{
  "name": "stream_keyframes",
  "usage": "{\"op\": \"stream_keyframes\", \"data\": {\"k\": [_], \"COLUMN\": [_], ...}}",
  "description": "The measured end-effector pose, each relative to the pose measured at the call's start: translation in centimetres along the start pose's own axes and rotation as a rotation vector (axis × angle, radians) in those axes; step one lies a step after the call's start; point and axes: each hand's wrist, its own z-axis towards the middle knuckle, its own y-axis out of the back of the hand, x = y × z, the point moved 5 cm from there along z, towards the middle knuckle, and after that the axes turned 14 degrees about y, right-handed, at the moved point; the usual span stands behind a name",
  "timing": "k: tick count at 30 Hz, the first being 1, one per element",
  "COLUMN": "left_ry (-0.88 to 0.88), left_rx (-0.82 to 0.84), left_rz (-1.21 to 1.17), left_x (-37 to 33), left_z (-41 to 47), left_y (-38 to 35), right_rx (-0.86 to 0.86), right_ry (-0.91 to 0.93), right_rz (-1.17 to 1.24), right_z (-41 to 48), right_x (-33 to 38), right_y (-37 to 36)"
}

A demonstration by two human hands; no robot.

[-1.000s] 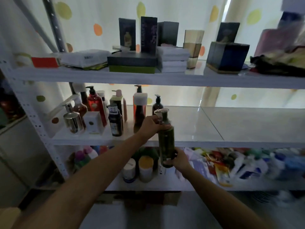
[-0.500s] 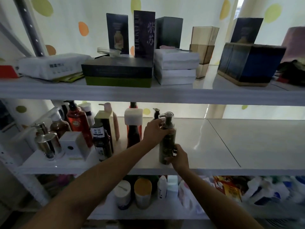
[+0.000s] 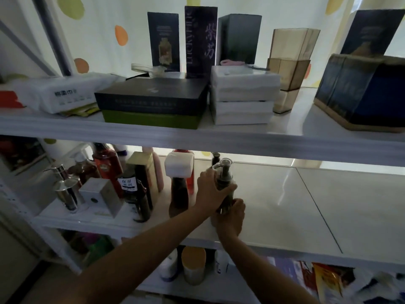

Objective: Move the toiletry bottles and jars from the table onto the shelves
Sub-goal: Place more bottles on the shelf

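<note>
A dark green pump bottle (image 3: 225, 183) stands upright on the middle shelf (image 3: 306, 207), right of the other toiletries. My left hand (image 3: 210, 191) wraps its neck and upper body. My right hand (image 3: 230, 216) grips its lower part, hiding the base. To the left stand a dark bottle with a white square cap (image 3: 179, 178), a red pump bottle (image 3: 107, 165), a chrome pump bottle (image 3: 65, 189), a white cube jar (image 3: 100, 198) and a dark labelled bottle (image 3: 131, 191).
The top shelf (image 3: 153, 134) carries boxes, a tissue pack (image 3: 63, 95) and a blue box (image 3: 361, 91). The bottom shelf holds jars (image 3: 192, 266) and colourful packets (image 3: 328, 279). Bare shelf surface stretches right of the bottle.
Both hands lifted the green pump bottle from below the middle shelf's edge up onto it and pushed it further back. The view moved closer and higher.
</note>
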Motion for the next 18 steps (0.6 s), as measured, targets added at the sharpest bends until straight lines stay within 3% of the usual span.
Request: {"op": "stream_keyframes", "data": {"k": [7, 12, 18], "left_ry": [0.218, 0.279, 0.253], "left_rx": [0.468, 0.495, 0.405], "left_rz": [-0.295, -0.382, -0.282], "left_x": [5.6, 7.3, 7.9], "left_z": [-1.0, -0.7, -0.3], "left_y": [-0.7, -2.0, -2.7], "right_rx": [0.478, 0.340, 0.359], "right_ry": [0.153, 0.203, 0.170], "right_rz": [0.171, 0.052, 0.061], "right_z": [4.6, 2.5, 2.6], "right_x": [-1.8, -3.6, -4.1], "right_y": [0.2, 0.0, -0.7]}}
